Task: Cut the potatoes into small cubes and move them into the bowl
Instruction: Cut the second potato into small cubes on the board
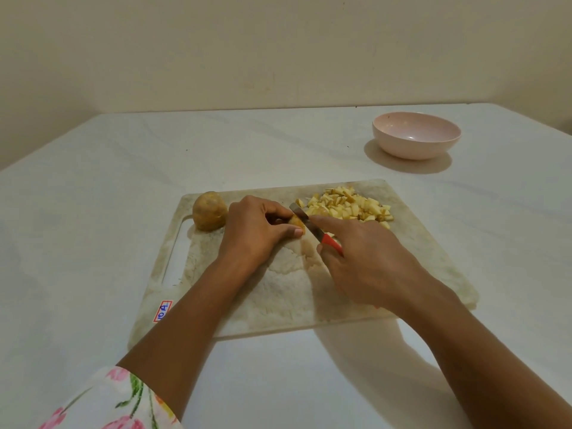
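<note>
Holding a potato piece (297,223) down with our curled left hand (257,230), we grip the knife (312,228) in our right hand (365,261), pointer finger straight along it.

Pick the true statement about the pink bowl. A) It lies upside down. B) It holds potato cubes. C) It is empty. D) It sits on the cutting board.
C: the pink bowl shows only its bare inside, and the potato cubes lie heaped on the cutting board.

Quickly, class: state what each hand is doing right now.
Left hand: grips the small brown potato piece.
Right hand: grips the red-handled steel knife.
</note>
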